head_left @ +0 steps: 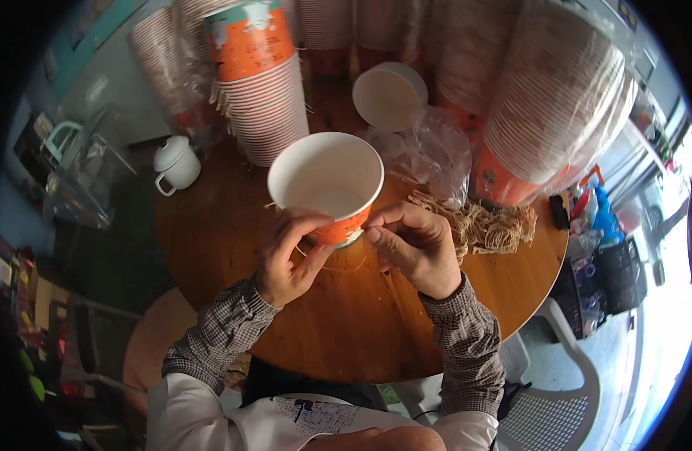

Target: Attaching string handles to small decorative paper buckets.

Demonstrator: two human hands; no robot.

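An open paper bucket (pixel 346 228), white inside and orange outside with a green base edge, stands in front of me at the middle of the table. My left hand (pixel 292 252) curls against its near left side, fingers on the wall and thumb toward the base. At the bucket's right side my right hand (pixel 413 244) pinches thumb and forefinger together close to the wall; what lies between the fingertips is too small to make out. A thin pale string (pixel 338 268) loops below the bucket between both hands. Another bit of it pokes out at the bucket's left side.
Beside my right hand lies a bundle of tan strings (pixel 496 228). Behind stand a tall stack of orange buckets (pixel 267 105), a loose white bucket (pixel 391 98), crumpled clear plastic (pixel 436 154) and bagged stacks (pixel 556 98). A white lidded mug (pixel 178 163) sits at the left.
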